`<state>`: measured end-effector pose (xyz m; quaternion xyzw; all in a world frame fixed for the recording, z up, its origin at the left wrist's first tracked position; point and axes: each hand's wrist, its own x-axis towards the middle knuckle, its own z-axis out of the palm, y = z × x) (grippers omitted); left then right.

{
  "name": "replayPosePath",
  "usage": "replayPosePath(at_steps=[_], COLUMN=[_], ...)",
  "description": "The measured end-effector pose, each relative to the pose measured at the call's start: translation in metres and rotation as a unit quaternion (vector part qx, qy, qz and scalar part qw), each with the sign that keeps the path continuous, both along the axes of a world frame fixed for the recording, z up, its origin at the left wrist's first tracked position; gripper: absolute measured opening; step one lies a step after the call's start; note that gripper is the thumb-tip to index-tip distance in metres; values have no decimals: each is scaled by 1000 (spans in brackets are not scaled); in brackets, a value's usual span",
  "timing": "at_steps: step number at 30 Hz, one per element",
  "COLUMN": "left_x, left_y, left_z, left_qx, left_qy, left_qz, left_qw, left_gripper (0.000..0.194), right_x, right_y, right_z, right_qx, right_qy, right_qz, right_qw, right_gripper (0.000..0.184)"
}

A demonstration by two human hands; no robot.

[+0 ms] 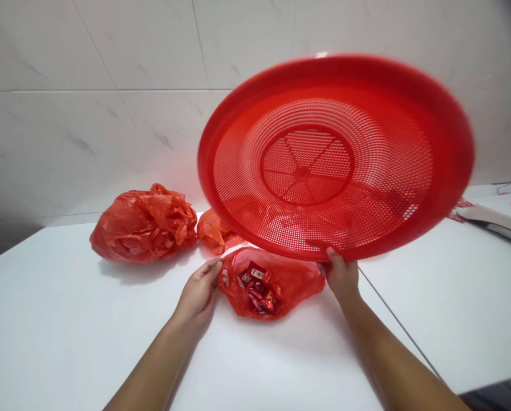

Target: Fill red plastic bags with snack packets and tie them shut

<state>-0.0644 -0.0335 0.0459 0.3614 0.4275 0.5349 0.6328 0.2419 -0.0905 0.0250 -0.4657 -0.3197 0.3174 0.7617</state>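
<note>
A red plastic bag lies open on the white table with several small wrapped candies inside. My left hand pinches the left edge of its mouth. With its thumb over the rim, my right hand grips the bottom of a round red plastic basket with mesh walls. The basket is tilted up, its hollow side facing me, above and behind the bag. The bag's right edge meets the fingers of my right hand; whether they also pinch it is partly hidden.
A large bunched red plastic bag stands at the back left, against the tiled wall. Beside it is a smaller orange-red bag, partly behind the basket. A pale object with a black edge lies at right. A seam crosses the table.
</note>
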Motion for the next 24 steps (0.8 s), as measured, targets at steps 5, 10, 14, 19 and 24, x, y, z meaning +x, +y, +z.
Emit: replayPosePath(at_steps=[5,10,14,19,24], left_x=[3,10,12,12,13], left_y=[-5,-8,-8,-6,-6], left_z=[4,-4,-9,-7,-6], left_qx=[13,15,12,15,9], left_qy=[4,23,23,18,7], left_qz=[-38,-86,-92,-83,-97], left_qw=[999,996,995,996,995], left_gripper=[43,40,43,44,47], right_x=[17,72,123,168,185], right_y=[2,7,5,-2,-1], right_z=[19,17,9,-5,-22], right_qx=[104,97,48,21,10], right_qy=[103,88,133,179,138], right_qz=[-83,-284,-423,-475,-424], right_qw=[986,950,895,861,895], right_gripper=[28,32,20,18,24])
